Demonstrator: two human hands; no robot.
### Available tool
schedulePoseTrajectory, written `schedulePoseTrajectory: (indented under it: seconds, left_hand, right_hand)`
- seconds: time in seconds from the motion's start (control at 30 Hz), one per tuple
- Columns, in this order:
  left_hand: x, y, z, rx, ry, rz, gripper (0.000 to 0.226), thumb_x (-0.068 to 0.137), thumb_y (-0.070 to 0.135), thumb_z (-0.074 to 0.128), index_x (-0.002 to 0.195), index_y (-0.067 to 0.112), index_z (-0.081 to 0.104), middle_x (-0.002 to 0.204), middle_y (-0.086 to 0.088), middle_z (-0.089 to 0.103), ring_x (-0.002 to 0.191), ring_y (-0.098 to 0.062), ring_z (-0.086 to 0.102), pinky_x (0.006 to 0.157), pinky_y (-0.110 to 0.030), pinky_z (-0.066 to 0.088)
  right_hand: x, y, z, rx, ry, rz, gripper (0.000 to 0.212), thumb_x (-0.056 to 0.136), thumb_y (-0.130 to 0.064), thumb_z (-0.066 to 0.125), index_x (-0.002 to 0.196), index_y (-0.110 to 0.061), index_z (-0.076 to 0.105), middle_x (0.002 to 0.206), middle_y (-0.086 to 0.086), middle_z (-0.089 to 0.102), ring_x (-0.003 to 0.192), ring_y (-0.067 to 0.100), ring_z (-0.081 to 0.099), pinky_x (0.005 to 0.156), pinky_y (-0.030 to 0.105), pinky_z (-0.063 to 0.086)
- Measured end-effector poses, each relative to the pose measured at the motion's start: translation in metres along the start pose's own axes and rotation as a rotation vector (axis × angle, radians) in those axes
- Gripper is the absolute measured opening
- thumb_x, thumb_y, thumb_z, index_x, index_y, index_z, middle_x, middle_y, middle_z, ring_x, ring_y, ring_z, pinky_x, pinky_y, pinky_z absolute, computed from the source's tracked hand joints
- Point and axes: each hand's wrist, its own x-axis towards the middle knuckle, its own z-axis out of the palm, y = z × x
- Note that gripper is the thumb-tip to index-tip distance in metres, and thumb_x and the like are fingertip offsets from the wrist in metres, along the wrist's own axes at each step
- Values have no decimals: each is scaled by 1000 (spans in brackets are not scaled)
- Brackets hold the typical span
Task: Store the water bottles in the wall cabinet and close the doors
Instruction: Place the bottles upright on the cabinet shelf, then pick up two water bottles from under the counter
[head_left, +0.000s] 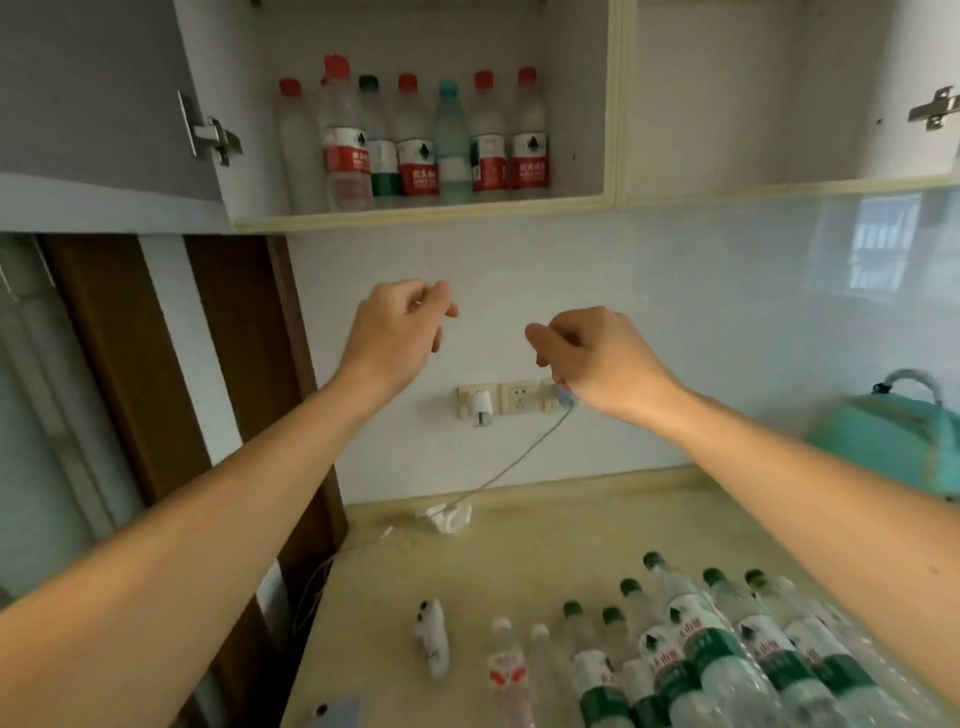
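Head view. Wall cabinet (415, 208) open; left door (104, 104) swung wide, hinge showing. Seven bottles (415, 140) stand upright in a row on the left compartment's shelf, mostly red-capped, touching or nearly so. Right compartment (779, 104) shows no bottles in the part visible.

Left hand (400, 327) and right hand (597, 353) both raised between shelf and bench, well apart from any bottle; fingers of each loosely curled, nothing held in either grip.

On the bench (519, 519), a cluster of green-capped bottles (701, 649) lies or leans at lower right, with two pale-capped ones just beside. Judged: task partly done, one batch stored, about as many left, doors not yet closed.

Hard to make out: bench bottle count, since the frame cuts the cluster off at the bottom and the right forearm covers part. Right door out of frame; only its hinge (935, 109) shows. Cabinet top cut off. Small white object (434, 644) on bench unidentifiable.
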Motion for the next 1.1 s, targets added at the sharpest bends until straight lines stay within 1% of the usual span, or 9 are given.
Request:
schedulePoseTrajectory:
  seconds: [0.07, 0.2, 0.37, 0.47, 0.6, 0.7, 0.87, 1.0, 1.1]
  left_hand:
    - [-40, -4, 8, -49, -36, -71, 38, 105, 38, 47, 91, 13, 72, 62, 1, 58, 45, 1, 48, 57, -26, 38]
    - [-107, -18, 30, -136, -118, -257, 35, 104, 40, 48, 86, 21, 72, 58, 6, 58, 45, -4, 46, 53, -28, 38]
    - [-177, -40, 78, -229, -261, -415, 36, 105, 35, 48, 84, 15, 70, 59, 0, 60, 40, -7, 45, 41, -21, 34]
    - [-230, -58, 118, -236, -391, -507, 35, 105, 33, 48, 84, 13, 68, 60, -2, 62, 39, -8, 48, 37, -20, 35]
    - [-310, -87, 172, -200, -611, -628, 34, 105, 35, 47, 91, 11, 68, 62, 2, 66, 47, -10, 57, 43, -24, 43]
    - [-370, -110, 217, -171, -728, -742, 32, 105, 32, 47, 93, 11, 67, 68, -2, 67, 50, -12, 59, 47, -25, 46]
    - [-466, -148, 295, -129, -824, -961, 31, 106, 28, 48, 98, 5, 66, 71, -5, 66, 55, -16, 59, 48, -24, 46]
    - [-542, -185, 359, -70, -840, -1099, 29, 104, 30, 49, 95, 7, 65, 77, -4, 70, 61, -15, 63, 54, -25, 51]
    - [-602, -220, 413, -24, -812, -1164, 29, 104, 34, 51, 96, 10, 64, 88, -6, 71, 69, -17, 66, 60, -27, 55]
  right_hand:
    - [-43, 1, 12, 57, -37, 83, 49, 100, -34, 53, 78, 8, 64, 67, 17, 65, 67, 35, 61, 61, 37, 49]
    - [-121, 14, 28, 108, -144, 210, 51, 104, -38, 51, 73, -1, 68, 49, -12, 58, 52, 10, 54, 62, 31, 48]
    - [-204, 51, 38, 110, -201, 353, 49, 105, -38, 49, 71, -9, 69, 55, -9, 60, 46, 0, 52, 50, 13, 40]
    - [-252, 85, 44, 92, -282, 468, 50, 104, -38, 49, 76, -2, 70, 61, 4, 67, 46, 3, 54, 48, 16, 41]
    - [-320, 145, 57, 110, -442, 650, 41, 102, -40, 50, 84, -9, 71, 73, 1, 74, 60, 14, 70, 48, 20, 48]
    - [-376, 200, 69, 133, -529, 793, 35, 102, -38, 52, 86, -12, 71, 81, 3, 75, 66, 15, 72, 54, 27, 56]
    - [-468, 304, 90, 182, -629, 1074, 29, 100, -28, 53, 91, -7, 70, 89, 12, 75, 73, 23, 72, 63, 38, 60]
    - [-530, 390, 116, 218, -704, 1289, 29, 99, -21, 53, 102, 3, 69, 97, 22, 73, 70, 21, 63, 59, 30, 51]
    - [-571, 455, 145, 222, -753, 1386, 34, 100, -16, 52, 118, 11, 61, 83, 16, 61, 63, 21, 53, 50, 27, 43]
